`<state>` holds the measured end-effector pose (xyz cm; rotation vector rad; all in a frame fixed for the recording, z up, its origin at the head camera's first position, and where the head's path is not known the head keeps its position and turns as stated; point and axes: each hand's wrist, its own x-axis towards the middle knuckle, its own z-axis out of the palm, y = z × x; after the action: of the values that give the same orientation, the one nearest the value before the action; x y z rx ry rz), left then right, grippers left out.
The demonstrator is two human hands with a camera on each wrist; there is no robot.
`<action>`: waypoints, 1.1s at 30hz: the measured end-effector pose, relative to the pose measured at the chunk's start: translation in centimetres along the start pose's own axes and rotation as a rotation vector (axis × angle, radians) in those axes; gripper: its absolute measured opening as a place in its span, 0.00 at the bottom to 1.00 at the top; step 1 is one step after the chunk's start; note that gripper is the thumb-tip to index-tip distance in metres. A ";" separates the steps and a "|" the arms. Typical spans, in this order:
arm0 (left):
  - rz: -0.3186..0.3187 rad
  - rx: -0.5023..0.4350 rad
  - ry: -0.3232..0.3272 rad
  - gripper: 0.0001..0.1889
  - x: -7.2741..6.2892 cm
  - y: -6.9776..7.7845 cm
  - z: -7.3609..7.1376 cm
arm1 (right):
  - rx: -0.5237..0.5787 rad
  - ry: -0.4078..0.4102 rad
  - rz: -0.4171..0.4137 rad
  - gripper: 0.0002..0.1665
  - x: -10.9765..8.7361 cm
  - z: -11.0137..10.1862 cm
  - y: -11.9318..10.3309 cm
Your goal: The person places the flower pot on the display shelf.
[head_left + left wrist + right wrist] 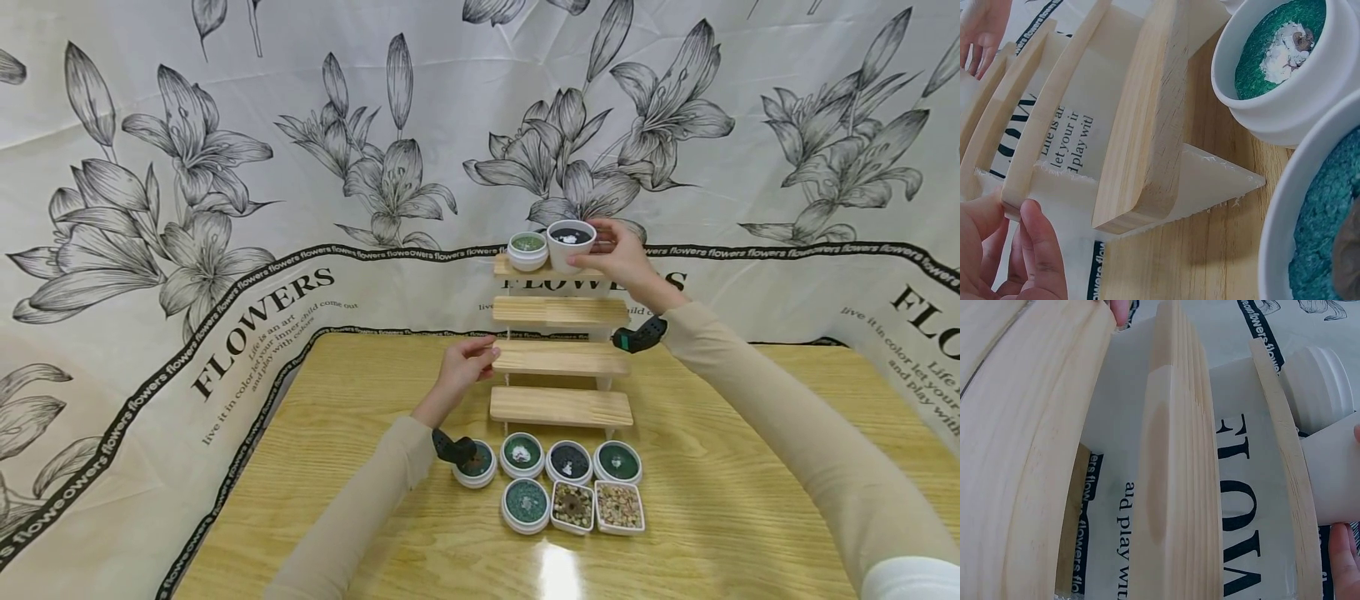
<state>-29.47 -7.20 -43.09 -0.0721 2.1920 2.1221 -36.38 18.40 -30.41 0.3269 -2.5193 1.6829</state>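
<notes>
Your right hand (621, 255) gripped a white cup (565, 258) with dark filling (561, 235) at the top shelf (507, 267), beside a green-filled pot (528, 257); your left hand (462, 367) pinched a lower shelf's (562, 358) end.

Dark-filled white pot (566, 254) atop wooden stand (561, 311)

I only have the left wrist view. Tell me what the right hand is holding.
Observer: The right hand holds a white cup with dark contents, at the top tier.
Operator: Report what stands beside that cup.
Observer: A shorter white pot with green contents.
Operator: Say whether any square dishes are on the table.
Observer: Yes, two: a square dish ends the front row at the head view's right, and another sits beside it.
</notes>
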 end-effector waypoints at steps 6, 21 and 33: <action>-0.001 -0.015 -0.015 0.17 -0.2 0.0 0.0 | 0.008 0.007 0.010 0.44 -0.3 0.0 0.0; 0.007 0.000 -0.037 0.18 -0.4 0.0 0.1 | 0.049 -0.005 0.037 0.46 -1.6 -0.7 0.4; 0.017 0.012 -0.016 0.19 -0.1 0.0 0.0 | 0.011 0.034 -0.030 0.42 -3.6 -1.5 1.2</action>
<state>-29.40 -7.18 -43.11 -0.0363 2.2044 2.1102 -33.21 20.71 -31.62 0.3318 -2.4696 1.6771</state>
